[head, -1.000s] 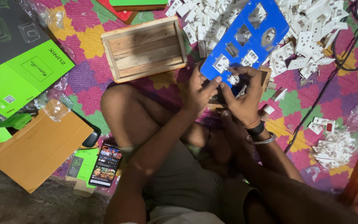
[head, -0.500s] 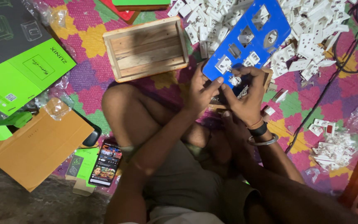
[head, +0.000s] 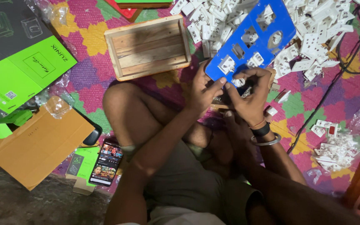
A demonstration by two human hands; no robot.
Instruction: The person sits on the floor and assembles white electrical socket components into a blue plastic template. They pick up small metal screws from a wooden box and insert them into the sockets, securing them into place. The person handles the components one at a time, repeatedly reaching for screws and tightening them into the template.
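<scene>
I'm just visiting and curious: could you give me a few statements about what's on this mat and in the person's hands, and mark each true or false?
1. Both hands, left hand and right hand, hold the blue plate. True.
2. The wooden tray is full of white parts. False: it holds nothing.
3. A phone with a lit screen lies by the person's leg. True.
4. The white sockets are stacked in neat rows. False: they lie in a loose heap.
5. The right wrist is bare. False: it wears bands.

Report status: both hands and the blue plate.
Left hand grips blue cutout plate at its lower edge. Right hand pinches a small white socket part at the plate. Loose white socket pile behind; nothing between the hands.
</scene>
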